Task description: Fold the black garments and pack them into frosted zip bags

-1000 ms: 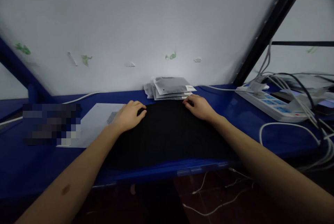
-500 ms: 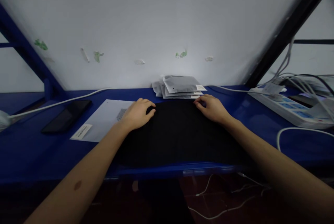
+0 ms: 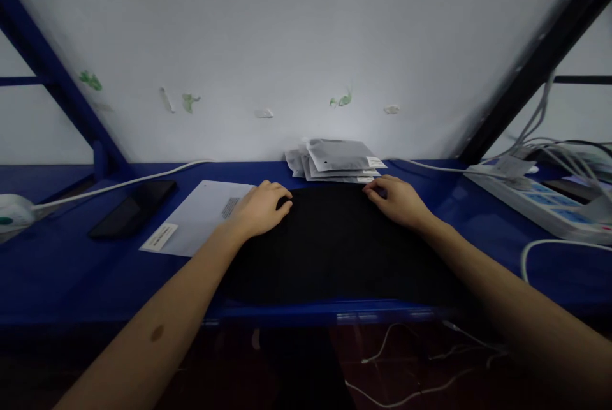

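1. A black mat (image 3: 335, 244) lies flat on the blue table (image 3: 71, 276), reaching its near edge
2. The left hand (image 3: 261, 209) rests on the mat's far left corner, fingers curled over it
3. The right hand (image 3: 399, 201) pinches the far right corner
4. Grey pouches (image 3: 337, 160) are stacked just behind the mat; a white sheet (image 3: 201, 217) and a dark phone (image 3: 134, 207) lie left

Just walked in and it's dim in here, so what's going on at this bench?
A person has both hands on the far edge of a black mat lying on the blue bench: left hand and right hand near its far corners. A stack of grey pouches sits just behind the mat.
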### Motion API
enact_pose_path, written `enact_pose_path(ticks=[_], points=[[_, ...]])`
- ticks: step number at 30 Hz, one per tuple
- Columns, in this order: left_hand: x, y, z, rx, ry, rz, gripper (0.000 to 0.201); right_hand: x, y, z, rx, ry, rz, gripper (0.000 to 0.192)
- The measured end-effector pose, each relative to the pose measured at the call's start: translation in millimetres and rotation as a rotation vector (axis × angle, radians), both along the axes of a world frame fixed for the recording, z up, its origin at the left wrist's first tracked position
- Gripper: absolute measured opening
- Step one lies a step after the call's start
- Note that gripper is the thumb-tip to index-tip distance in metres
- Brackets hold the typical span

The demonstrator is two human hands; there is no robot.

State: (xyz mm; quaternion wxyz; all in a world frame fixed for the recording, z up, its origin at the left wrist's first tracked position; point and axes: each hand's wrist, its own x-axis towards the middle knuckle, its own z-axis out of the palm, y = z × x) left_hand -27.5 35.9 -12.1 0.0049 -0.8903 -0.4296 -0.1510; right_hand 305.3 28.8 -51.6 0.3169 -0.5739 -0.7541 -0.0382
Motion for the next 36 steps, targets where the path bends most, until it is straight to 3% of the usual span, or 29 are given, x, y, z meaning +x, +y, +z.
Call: enact_pose_path(ticks=[23,30,33,36], points=[[2.9,-3.2,6.8,-0.017,-0.015,-0.014,0.031,0.7,0.1,3.3,0.005,0.074,-0.022,0.017],[1.3,29.7,25.4,-0.037,-0.017,0.08,0.032,12.0,9.4,2.7,0.004,0.105,-0.196,0.021],[2.4,42.9,28.7,-0.131,0.061,0.112,0.029,13.8,13.4,2.5,-0.047,0.052,-0.189,0.025],[2.2,48.0,22.9,-0.121,0.063,0.088,0.027,14.5,14.9,3.0,-0.077,0.019,-0.154,0.025]])
